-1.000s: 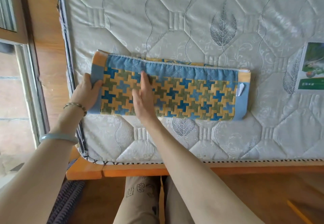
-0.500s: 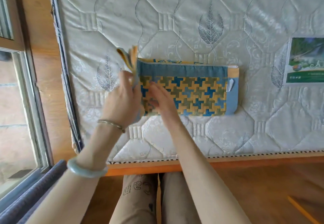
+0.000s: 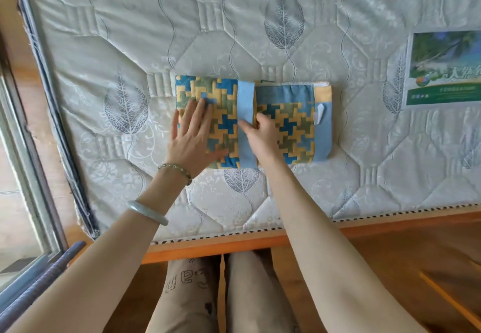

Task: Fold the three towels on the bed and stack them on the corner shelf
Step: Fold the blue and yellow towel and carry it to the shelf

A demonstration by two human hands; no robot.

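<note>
On the bare quilted mattress [image 3: 260, 20], roughly midway across and a little toward the near edge, lies a patterned towel [image 3: 289, 124] in blue, yellow and green with pale blue borders. Its left end is folded over to the right, so that a doubled flap covers the left half and the pale blue border band [image 3: 246, 121] of that flap runs near to far across the middle of the bundle. A small white tag [image 3: 319, 112] sticks up near the right end.

The left hand [image 3: 194, 137] lies flat on the folded flap, fingers spread and pointing to the far side, palm pressing down on the cloth; it grips nothing. The right hand [image 3: 263, 136] rests just right of the blue band, on the lower layer, its fingers curled against the band's edge; whether they pinch the cloth cannot be told. The towel thus sits beneath both hands, its right end reaching past the right hand.

A beaded bracelet [image 3: 175, 171] and a pale bangle [image 3: 147, 213] circle the left forearm. A printed label [image 3: 445, 69] lies on the mattress, far right. An orange wooden bed frame [image 3: 208, 246] runs along the near edge, and the person's knees show below it.
</note>
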